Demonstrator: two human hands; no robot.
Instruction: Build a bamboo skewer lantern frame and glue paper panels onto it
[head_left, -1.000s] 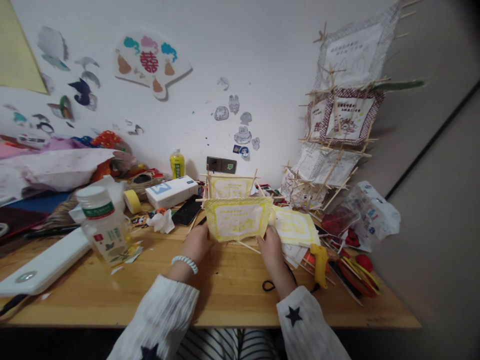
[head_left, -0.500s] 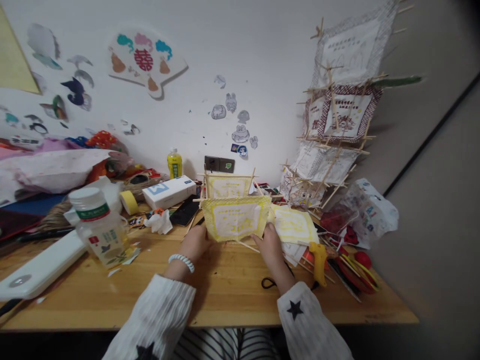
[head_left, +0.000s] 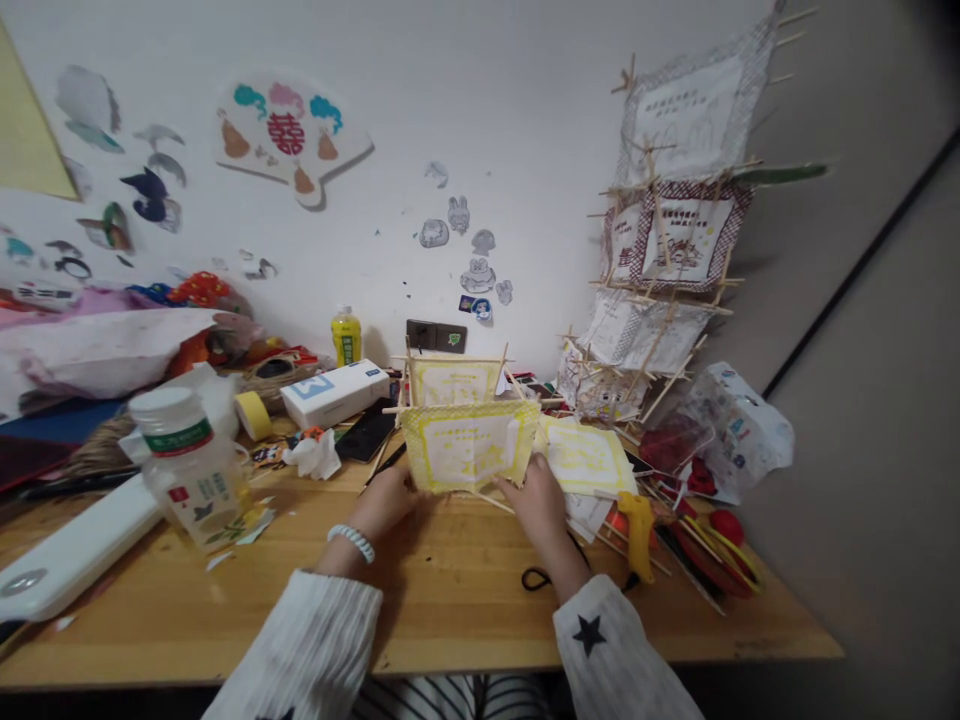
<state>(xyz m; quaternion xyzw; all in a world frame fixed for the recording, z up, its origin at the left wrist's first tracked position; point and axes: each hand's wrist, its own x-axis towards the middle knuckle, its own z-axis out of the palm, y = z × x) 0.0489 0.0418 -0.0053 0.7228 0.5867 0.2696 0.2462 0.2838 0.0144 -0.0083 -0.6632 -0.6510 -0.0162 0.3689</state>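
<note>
A small lantern [head_left: 471, 446] stands in front of me, built of thin wooden sticks with yellow-bordered printed paper panels on its front and back. My left hand [head_left: 382, 505] is closed at the front panel's lower left corner, its fingertips partly hidden. My right hand [head_left: 538, 497] pinches the lower right corner, thumb at the front and fingers behind the paper. Under the panel a loose stick [head_left: 493, 499] lies slanted on the table. Just right of the right hand lies a flat yellow-bordered sheet [head_left: 589, 455] of the same print.
A yellow glue gun [head_left: 637, 535] and a pair of scissors-like red and yellow handles [head_left: 731, 560] lie right. A tall stick-and-paper lantern tower [head_left: 675, 235] rises behind them. Left are a clear jar [head_left: 191, 480], tape [head_left: 253, 415], a white box [head_left: 335, 393] and a black phone [head_left: 367, 430].
The view has tilted up slightly, so things sit lower in the picture. The lantern's front panel and my left hand have shifted slightly left; both hands stay at the panel's lower corners.
</note>
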